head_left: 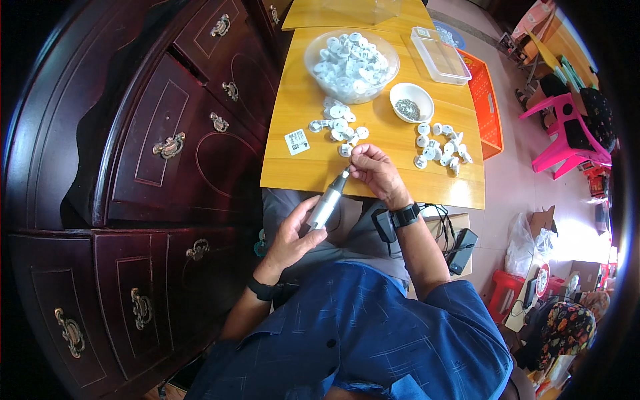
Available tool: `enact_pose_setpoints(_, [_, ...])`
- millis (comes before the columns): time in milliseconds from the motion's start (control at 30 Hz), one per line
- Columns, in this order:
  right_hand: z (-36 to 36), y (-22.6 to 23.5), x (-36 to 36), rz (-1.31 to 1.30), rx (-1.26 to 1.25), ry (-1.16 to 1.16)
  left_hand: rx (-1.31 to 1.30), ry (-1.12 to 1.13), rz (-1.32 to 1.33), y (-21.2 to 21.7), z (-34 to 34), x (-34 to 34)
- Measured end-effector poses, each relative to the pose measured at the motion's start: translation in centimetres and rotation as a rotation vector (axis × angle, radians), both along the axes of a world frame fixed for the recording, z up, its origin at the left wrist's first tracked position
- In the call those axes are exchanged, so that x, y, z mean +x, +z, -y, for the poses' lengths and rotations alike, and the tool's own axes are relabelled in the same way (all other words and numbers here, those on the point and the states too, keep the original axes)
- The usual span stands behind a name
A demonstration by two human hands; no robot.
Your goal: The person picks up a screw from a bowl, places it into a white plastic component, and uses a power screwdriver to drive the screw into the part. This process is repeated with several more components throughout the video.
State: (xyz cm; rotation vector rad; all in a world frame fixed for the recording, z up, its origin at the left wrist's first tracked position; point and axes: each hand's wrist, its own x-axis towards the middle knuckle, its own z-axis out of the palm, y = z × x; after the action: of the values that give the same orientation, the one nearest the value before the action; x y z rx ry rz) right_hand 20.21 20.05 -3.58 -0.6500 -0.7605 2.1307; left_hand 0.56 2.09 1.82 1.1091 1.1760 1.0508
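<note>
Now | L hand (293, 237): grips silver driver (327, 203) | R hand (375, 170): pinches tip

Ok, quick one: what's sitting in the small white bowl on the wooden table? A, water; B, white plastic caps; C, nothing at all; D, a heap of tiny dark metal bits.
D: the small white bowl holds a heap of tiny dark grey bits, while the white caps fill the big clear bowl.

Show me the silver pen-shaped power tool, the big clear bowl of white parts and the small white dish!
Silver pen-shaped power tool (325, 203), head view, mid barrel.
Big clear bowl (312, 61), head view, left rim.
Small white dish (399, 91), head view, left rim.
</note>
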Motion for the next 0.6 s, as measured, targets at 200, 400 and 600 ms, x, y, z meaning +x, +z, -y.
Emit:
enact_pose_setpoints(200, [0.0, -0.6, 0.1, -0.025, 0.021, 0.006, -0.050, -0.012, 0.080, 0.3, -0.1, -0.1])
enact_pose_setpoints(400, [0.3, -1.0, 0.0, -0.122, 0.005, -0.005, -0.092, -0.027, 0.227, 0.0, -0.3, -0.3])
enact_pose_setpoints(600, [0.5, 0.3, -0.2, -0.026, 0.027, 0.010, -0.054, -0.001, 0.153, -0.1, -0.6, 0.1])
